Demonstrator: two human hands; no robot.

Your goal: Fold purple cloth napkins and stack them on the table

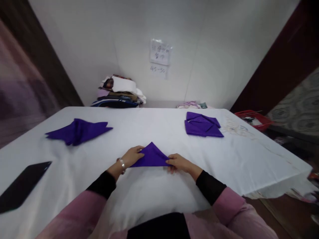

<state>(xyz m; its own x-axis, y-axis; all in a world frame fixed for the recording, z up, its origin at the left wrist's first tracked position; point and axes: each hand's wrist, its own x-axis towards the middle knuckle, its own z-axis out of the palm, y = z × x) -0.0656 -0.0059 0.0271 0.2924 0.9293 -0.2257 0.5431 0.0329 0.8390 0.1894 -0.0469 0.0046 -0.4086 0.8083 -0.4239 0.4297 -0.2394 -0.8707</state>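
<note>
A purple cloth (152, 156), folded into a triangle with its peak pointing away from me, lies on the white-covered table (149, 192). My left hand (132, 156), with a silver bracelet at the wrist, grips the cloth's left side, thumb on top. At the right corner my right hand (178, 162) pinches the cloth between thumb and fingers. Farther left rests a loosely heaped purple cloth (79, 131). Toward the back right is a stack of folded purple cloth (202, 124).
A flat black panel (23, 186) lies at the left edge. Piled fabrics (121, 91) stand against the wall, with smaller cloths (191, 105) to their right. Loose pale threads (235, 127) lie on the right, near a red basket (256, 119). A handwritten sign (159, 53) hangs above.
</note>
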